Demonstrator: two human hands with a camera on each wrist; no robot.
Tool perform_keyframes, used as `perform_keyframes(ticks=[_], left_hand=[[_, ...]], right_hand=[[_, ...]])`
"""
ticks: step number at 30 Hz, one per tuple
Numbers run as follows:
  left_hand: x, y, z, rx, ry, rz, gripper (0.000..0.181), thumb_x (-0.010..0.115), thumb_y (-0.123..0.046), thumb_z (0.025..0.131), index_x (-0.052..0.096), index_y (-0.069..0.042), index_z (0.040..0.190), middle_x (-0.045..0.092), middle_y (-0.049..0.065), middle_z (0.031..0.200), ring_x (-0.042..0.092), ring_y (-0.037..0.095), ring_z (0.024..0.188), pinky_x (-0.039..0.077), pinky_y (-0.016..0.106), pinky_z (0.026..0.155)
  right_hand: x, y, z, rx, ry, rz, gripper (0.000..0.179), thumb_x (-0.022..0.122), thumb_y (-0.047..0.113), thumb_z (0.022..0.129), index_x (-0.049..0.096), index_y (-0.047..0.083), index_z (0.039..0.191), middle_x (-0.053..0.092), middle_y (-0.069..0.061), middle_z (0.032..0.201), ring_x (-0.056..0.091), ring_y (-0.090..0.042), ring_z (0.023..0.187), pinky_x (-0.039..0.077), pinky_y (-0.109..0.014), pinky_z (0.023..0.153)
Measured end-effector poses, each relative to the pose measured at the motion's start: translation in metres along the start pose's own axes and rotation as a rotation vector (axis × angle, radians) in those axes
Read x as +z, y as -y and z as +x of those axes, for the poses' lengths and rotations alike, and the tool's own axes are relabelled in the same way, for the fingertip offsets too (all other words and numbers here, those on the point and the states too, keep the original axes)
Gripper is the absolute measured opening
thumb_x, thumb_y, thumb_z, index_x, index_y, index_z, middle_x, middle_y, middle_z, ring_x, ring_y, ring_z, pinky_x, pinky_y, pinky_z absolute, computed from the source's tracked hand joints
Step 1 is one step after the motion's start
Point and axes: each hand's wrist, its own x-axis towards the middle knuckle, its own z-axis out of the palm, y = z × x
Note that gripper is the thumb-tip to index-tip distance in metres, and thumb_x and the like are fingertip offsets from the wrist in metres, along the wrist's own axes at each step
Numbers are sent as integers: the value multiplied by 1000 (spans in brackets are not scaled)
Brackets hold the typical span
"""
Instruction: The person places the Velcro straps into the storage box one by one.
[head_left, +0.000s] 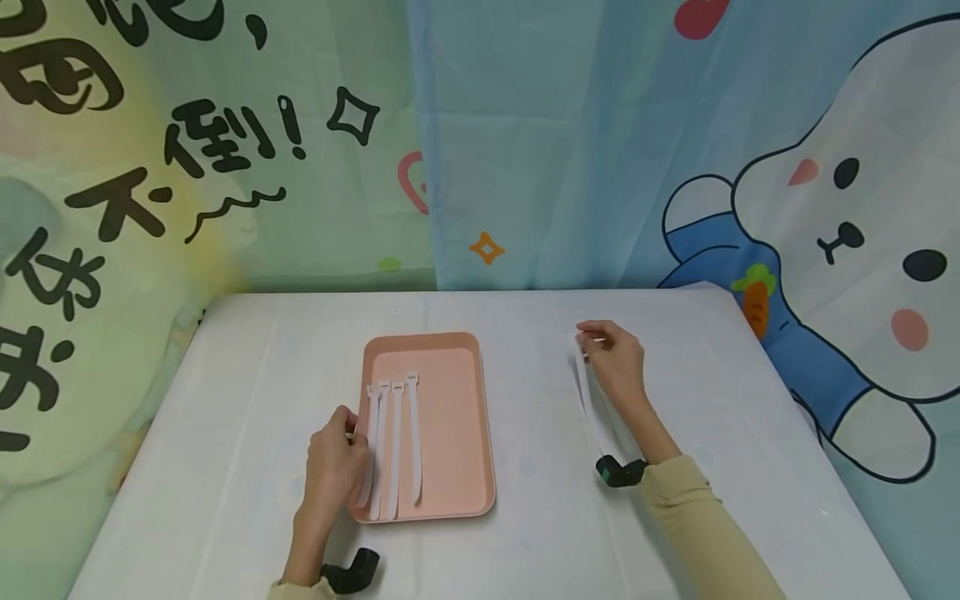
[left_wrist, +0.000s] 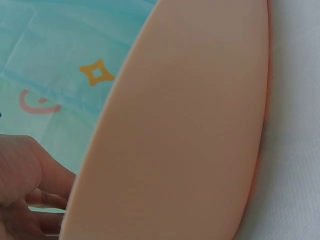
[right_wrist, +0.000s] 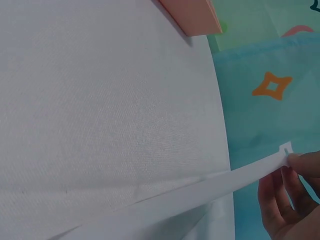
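Note:
Along its left edge, the pink tray [head_left: 450,425] is gripped by my left hand [head_left: 334,458], whose fingertips meet the rim. The left wrist view shows the tray's outer wall [left_wrist: 175,120] up close, hiding part of those fingers. Several white strips [head_left: 415,442] with slotted ends lie lengthwise in the tray's left half. To the right of the tray, my right hand [head_left: 617,358] pinches another white strip [right_wrist: 200,192] by its slotted end between thumb and fingers. That strip slants down toward the wrist, its slotted end raised.
A white cloth [head_left: 540,517] covers the table under the tray. Behind the table hangs a printed curtain [head_left: 525,167] with a cartoon rabbit at the right. Black wrist cameras [head_left: 621,472] sit at both wrists, near the table surface.

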Motion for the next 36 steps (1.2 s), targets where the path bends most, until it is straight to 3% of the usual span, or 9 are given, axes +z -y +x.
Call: perform_keyframes(ticks=[6, 17, 25, 36], left_hand=[[0, 1, 0, 2, -1, 1, 9, 56, 5, 90, 60, 3, 98, 72, 23, 88, 67, 27, 72, 52, 36, 59], [-2, 2, 0, 1, 0, 5, 11, 56, 5, 89, 60, 3, 99, 72, 23, 89, 69, 28, 74, 53, 37, 59], [-2, 1, 0, -1, 12, -3, 12, 55, 5, 89, 60, 3, 99, 72, 23, 89, 68, 28, 74, 52, 37, 60], [-2, 2, 1, 5, 5, 5, 11, 55, 5, 88, 60, 3, 98, 72, 22, 88, 69, 29, 75, 52, 38, 60]], right_hand=[[-3, 4, -1, -7, -19, 23, 19, 66, 8, 99, 74, 2, 115, 74, -16, 104, 68, -23, 80, 52, -13, 64], [-11, 17, -4, -38, -34, 85, 20, 68, 9, 98, 74, 3, 115, 73, -18, 102, 64, -4, 69, 58, -24, 65], [-11, 30, -11, -51, -1, 127, 23, 69, 14, 98, 73, 3, 118, 71, -17, 102, 68, -17, 75, 58, -23, 65], [-5, 50, -25, -34, 107, 211, 26, 68, 17, 99, 69, 4, 122, 70, -15, 108, 70, -11, 75, 60, -27, 68]])
